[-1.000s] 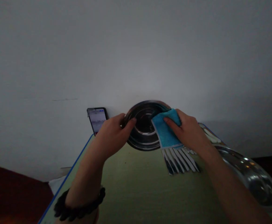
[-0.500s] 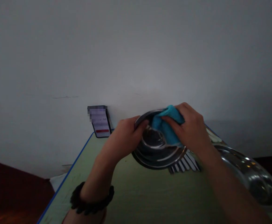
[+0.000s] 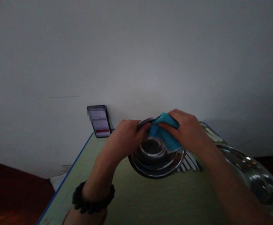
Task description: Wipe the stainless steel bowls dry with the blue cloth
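A shiny metal bowl (image 3: 157, 168) is held tilted above the table, its inside turned toward me. My left hand (image 3: 128, 136) pinches its upper left rim, thumb on the inner side and fingers behind. At the upper right rim, my right hand (image 3: 187, 129) grips a blue cloth (image 3: 165, 134) folded over the edge, with the thumb pressing it against the inside. The cloth's lower part hangs across the bowl's inner wall. My right fingertips are hidden behind the cloth and rim.
A phone (image 3: 100, 122) leans against the wall at the table's far left. Behind the bowl lies a striped dark-and-white item (image 3: 190, 162), partly covered. A large metal basin (image 3: 255, 175) stands at the right, with pale objects (image 3: 212, 134) beyond it. The green table (image 3: 150, 200) has blue edging.
The bowl has dropped slightly and shifted a little left. My right hand and the cloth have moved left along the rim, closer to my left thumb.
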Demonstrator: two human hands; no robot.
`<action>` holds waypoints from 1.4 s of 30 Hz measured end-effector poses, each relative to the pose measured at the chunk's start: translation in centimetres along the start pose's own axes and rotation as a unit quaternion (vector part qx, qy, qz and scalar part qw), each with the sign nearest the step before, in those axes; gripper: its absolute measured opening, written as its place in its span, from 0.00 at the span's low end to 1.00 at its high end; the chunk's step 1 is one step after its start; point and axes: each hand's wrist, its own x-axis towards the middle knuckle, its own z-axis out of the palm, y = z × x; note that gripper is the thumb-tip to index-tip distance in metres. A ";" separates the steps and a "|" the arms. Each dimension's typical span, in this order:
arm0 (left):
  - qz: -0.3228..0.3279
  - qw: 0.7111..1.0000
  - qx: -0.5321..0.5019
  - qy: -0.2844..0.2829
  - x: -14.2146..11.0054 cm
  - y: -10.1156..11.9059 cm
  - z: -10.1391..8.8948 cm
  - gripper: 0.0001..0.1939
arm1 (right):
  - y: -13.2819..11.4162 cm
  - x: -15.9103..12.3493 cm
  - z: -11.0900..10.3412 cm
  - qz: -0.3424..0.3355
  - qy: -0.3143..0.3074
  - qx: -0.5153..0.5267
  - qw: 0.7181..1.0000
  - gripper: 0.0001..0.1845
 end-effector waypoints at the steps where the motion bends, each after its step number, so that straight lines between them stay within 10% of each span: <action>1: -0.012 1.000 0.001 0.022 0.1 0.0 0.0 0.24 | 0.0 0.0 0.0 0.018 0.026 -0.003 0.999 0.14; 5: -0.093 0.988 -0.008 0.126 0.1 -0.1 -0.4 0.25 | 0.2 -0.1 -0.1 0.086 0.112 -0.021 0.990 0.15; 13: -0.008 1.000 0.003 0.027 0.0 -0.3 -0.1 0.28 | 0.5 0.0 0.1 0.010 0.008 -0.010 1.000 0.14; 20: -0.107 0.981 0.025 0.158 0.3 -0.4 -0.5 0.28 | 0.4 0.0 0.0 0.100 0.105 -0.023 0.989 0.16; 26: -0.088 0.993 0.029 -0.067 -0.1 -0.3 0.0 0.30 | 0.5 -0.1 0.0 -0.001 0.022 -0.015 1.000 0.12; 36: -0.167 0.985 -0.023 0.039 0.1 -0.2 -1.4 0.29 | 0.3 0.0 -0.3 0.096 0.109 -0.009 0.989 0.16; 42: -0.098 0.994 -0.006 -0.053 -0.5 0.0 -1.5 0.26 | 0.9 0.0 -0.7 0.037 0.061 -0.005 0.997 0.15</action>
